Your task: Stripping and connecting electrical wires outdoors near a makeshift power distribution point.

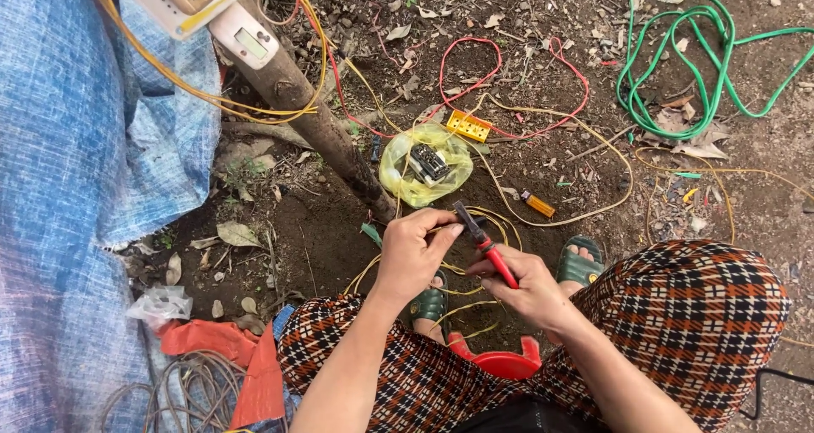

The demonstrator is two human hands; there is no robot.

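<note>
A: State the position of the pliers (483,240).

B: Red-handled pliers, dark head pointing up and to the left, held over bare soil between the person's knees. The right hand (524,287) is closed around the red handles. The head meets a thin yellow wire (487,217) just beside the left fingertips.

A: Condition of the left hand (413,251)?

B: Fingers pinched together on the yellow wire, directly next to the plier head. Whether the plier head is shut on the wire cannot be told.

A: Items immediately around the work point?

B: Green sandals (580,266) on both feet below the hands. A red plastic stool (502,362) shows between the legs in checked trousers (695,306).

A: Further out?

B: A yellow plastic bag (421,163) holding a dark component lies just above the hands. A yellow terminal block (469,125) lies near it, with red wire (475,77) looping around. An orange lighter (538,204) lies to the right. Coiled green cable (687,68) sits well apart, upper right. A wooden post (314,119) rises at left, beside a blue tarpaulin (76,187).
</note>
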